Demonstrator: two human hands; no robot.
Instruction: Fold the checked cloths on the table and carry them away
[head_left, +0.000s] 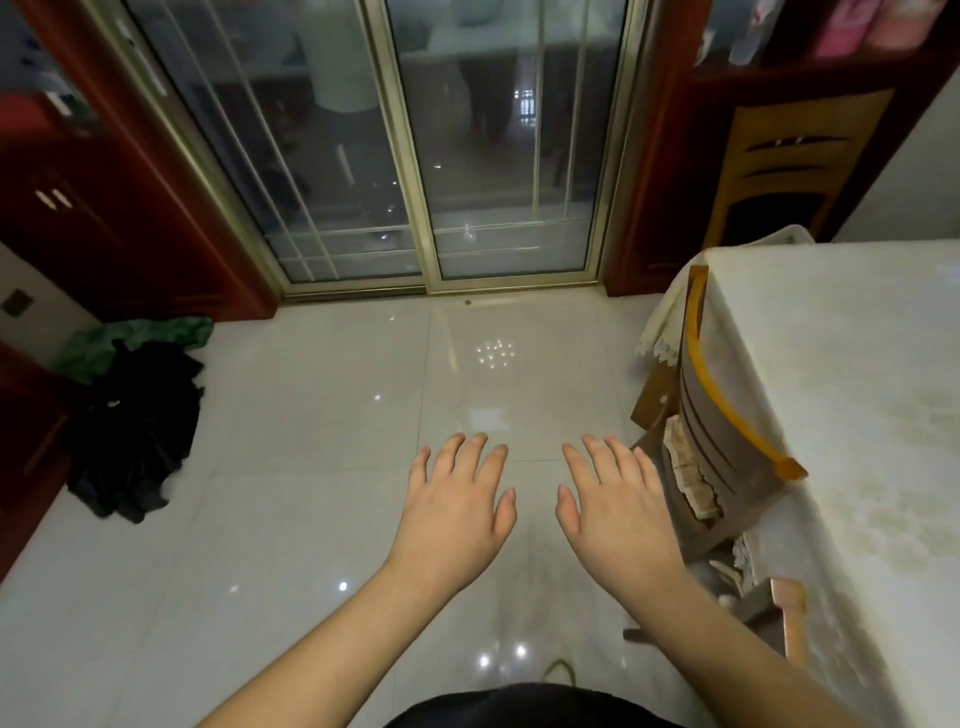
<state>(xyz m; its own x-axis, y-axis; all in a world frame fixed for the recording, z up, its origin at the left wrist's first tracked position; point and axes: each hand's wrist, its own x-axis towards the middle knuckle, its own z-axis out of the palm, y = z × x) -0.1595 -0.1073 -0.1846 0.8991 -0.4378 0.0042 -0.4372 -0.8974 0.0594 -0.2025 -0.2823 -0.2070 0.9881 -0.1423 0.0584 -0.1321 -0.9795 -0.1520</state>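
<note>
Head view: chair (727, 415) against table (857, 389).

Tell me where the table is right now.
In the head view, the table under its cream cover sits at the right edge, beside a wooden chair, right of the open right hand.

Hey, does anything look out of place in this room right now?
Yes: a heap of dark clothes lies on the floor tiles by the red cabinet at left, with a green cloth bunched behind it. No checked cloths show on the table; both hands are empty.
</note>
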